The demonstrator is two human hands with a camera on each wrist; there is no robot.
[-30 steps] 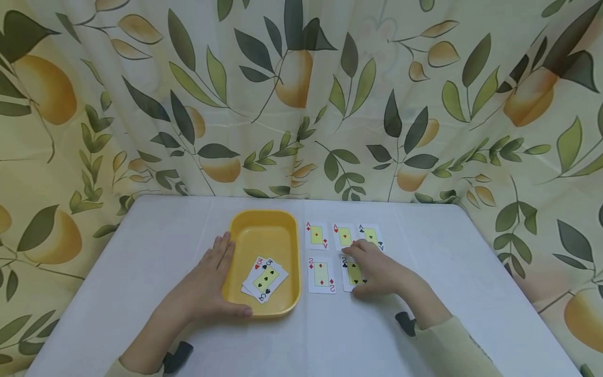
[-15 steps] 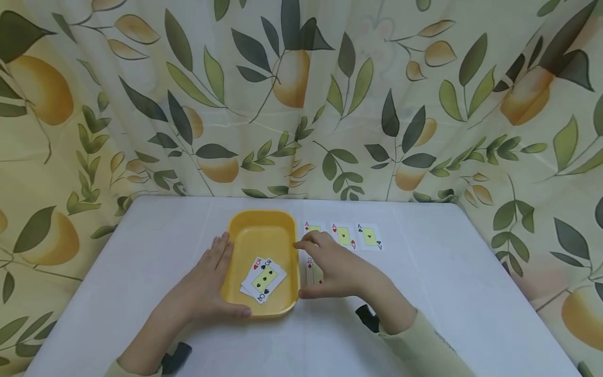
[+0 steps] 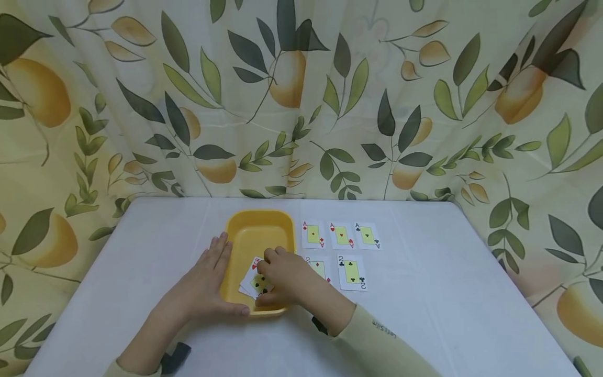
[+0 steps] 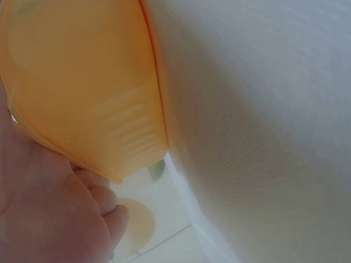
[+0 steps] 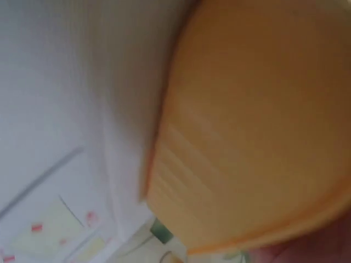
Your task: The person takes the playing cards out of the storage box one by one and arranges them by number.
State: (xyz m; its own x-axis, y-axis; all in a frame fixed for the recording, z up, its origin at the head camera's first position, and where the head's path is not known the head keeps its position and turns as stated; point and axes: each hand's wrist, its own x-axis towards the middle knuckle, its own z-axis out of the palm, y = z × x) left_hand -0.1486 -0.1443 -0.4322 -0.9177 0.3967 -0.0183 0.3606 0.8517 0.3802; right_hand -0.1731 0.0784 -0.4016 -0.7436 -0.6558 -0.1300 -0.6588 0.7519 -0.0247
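Note:
A yellow tray stands near the middle of the white table, with a red-marked playing card and a black-suited playing card overlapping in its near half. My left hand lies along the tray's left side, fingers extended on the rim and thumb at the near-left corner. My right hand reaches over the right rim, its bent fingers and thumb gripping the top card at opposite ends. The hand covers much of that card. In both wrist views the tray's outer wall fills a large part.
Right of the tray lie the ace of diamonds, ace of hearts and ace of clubs in a row. Nearer are the two of diamonds, partly behind my right arm, and the two of clubs. A patterned curtain hangs behind.
My right hand has let go of the two of clubs, swung left across the tray's rim and come down onto the cards inside. The left hand has stayed at the tray.

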